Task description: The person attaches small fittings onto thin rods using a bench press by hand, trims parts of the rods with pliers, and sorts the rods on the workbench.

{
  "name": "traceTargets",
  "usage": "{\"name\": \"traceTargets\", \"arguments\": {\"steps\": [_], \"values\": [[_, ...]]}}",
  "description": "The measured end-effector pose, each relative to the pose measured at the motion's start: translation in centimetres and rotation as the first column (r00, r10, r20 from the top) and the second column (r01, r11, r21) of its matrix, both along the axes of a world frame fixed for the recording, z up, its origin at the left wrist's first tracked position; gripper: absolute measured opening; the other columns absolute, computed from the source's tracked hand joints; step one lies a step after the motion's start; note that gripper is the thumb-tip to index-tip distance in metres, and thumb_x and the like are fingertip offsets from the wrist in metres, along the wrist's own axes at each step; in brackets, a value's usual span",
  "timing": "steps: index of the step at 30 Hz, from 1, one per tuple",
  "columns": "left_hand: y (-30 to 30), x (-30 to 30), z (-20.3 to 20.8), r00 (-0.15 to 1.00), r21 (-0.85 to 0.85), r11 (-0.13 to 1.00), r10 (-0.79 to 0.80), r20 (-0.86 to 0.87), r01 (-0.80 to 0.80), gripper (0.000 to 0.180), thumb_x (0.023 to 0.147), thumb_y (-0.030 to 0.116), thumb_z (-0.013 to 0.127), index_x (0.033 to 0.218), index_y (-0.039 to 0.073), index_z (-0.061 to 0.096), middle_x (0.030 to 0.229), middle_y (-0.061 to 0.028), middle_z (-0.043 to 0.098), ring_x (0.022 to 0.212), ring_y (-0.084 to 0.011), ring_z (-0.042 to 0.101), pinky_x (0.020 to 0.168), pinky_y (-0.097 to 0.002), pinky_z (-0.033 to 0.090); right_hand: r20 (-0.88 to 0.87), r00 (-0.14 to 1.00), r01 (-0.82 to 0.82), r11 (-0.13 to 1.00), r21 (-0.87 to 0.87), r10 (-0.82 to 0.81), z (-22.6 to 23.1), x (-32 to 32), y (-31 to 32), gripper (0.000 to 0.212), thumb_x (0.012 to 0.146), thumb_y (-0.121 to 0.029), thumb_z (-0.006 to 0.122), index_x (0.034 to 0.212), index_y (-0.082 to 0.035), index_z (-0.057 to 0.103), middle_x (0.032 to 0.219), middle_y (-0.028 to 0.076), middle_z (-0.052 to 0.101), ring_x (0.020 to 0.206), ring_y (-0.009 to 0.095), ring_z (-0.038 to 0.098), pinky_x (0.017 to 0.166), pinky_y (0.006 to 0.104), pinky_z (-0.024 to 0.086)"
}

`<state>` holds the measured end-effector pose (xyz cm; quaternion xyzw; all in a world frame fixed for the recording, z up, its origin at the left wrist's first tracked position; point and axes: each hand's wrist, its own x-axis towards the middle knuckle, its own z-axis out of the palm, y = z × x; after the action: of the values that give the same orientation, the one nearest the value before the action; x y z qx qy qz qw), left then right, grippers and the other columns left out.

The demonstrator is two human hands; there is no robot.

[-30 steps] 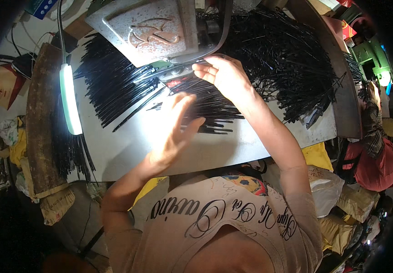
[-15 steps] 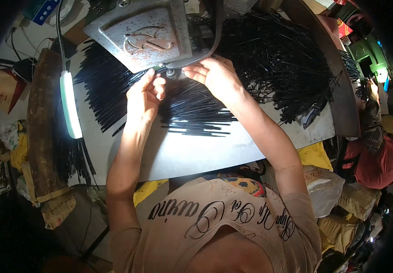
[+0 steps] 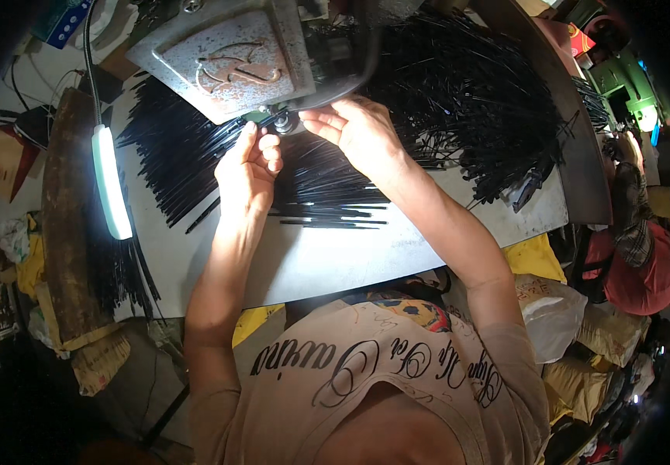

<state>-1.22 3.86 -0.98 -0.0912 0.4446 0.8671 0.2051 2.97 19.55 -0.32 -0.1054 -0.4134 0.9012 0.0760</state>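
Note:
My left hand (image 3: 251, 164) is closed in a pinch below the grey metal machine head (image 3: 230, 74), which carries a raised umbrella-shaped emblem. A thin black rod (image 3: 269, 122), like an umbrella rib, shows at its thumb and fingertip. Just right of the machine's small round metal fitting (image 3: 284, 122), my right hand (image 3: 358, 133) has thumb and fingers drawn together; what they grip is too small to make out. Many loose black rods (image 3: 316, 186) lie under and around both hands on the pale tabletop (image 3: 335, 260).
A lit tube lamp (image 3: 110, 182) hangs on a flexible neck at the left. Another heap of black rods (image 3: 474, 101) fills the right side, bounded by a brown board (image 3: 564, 108). At the far right a co-worker's arm (image 3: 631, 186) reaches toward a green machine (image 3: 622, 85).
The view has shifted slightly, moving the machine head and lamp a little left in the picture. Both hands stay by the metal fitting, with the right fingertips slightly lower beside it.

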Motion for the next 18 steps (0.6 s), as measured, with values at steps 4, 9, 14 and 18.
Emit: {"name": "traceTargets", "arguments": {"steps": [4,9,14,18], "values": [[0.3,0.0,-0.1,1.000,-0.018,1.000,0.012,-0.003,-0.012,0.021,0.081,0.018,0.056,0.082,-0.002,0.053,0.067,-0.0096,0.058,0.054,-0.0142,0.051,0.046,-0.0234,0.039,-0.026,1.000,-0.004,0.999,-0.048,0.003,-0.7,0.2,0.3,0.022,0.086,-0.004,0.039,0.098,0.011,0.049,0.094,0.021,0.055,0.089,0.027,0.057,0.080,0.0335,0.049],[-0.2,-0.2,-0.2,1.000,0.011,0.999,-0.030,0.002,0.030,0.020,0.081,0.018,0.056,0.082,-0.002,0.054,0.067,-0.0094,0.058,0.054,-0.0139,0.052,0.046,-0.0227,0.039,0.147,0.977,-0.164,0.983,0.079,0.151,0.7,1.0,1.4,0.024,0.084,-0.010,0.047,0.098,0.009,0.049,0.089,0.020,0.058,0.081,0.024,0.060,0.073,0.0338,0.052],[-1.3,-0.9,0.0,0.995,-0.015,0.995,-0.100,0.016,0.101,0.020,0.081,0.017,0.056,0.081,-0.003,0.054,0.063,-0.0084,0.058,0.047,-0.0124,0.049,0.041,-0.0216,0.036,0.255,0.941,-0.286,0.925,0.251,0.222,1.3,2.4,4.1,0.028,0.080,-0.014,0.056,0.098,0.005,0.049,0.081,0.018,0.060,0.064,0.021,0.062,0.057,0.0262,0.054],[-1.0,-0.7,0.3,0.991,-0.054,0.990,-0.132,-0.001,0.131,0.021,0.080,0.018,0.057,0.080,-0.003,0.054,0.061,-0.0088,0.057,0.044,-0.0124,0.047,0.040,-0.0215,0.034,0.204,0.957,-0.266,0.907,0.326,0.207,2.1,3.0,5.4,0.028,0.081,-0.020,0.056,0.099,0.002,0.051,0.078,0.017,0.060,0.062,0.018,0.062,0.054,0.0249,0.053]]}}
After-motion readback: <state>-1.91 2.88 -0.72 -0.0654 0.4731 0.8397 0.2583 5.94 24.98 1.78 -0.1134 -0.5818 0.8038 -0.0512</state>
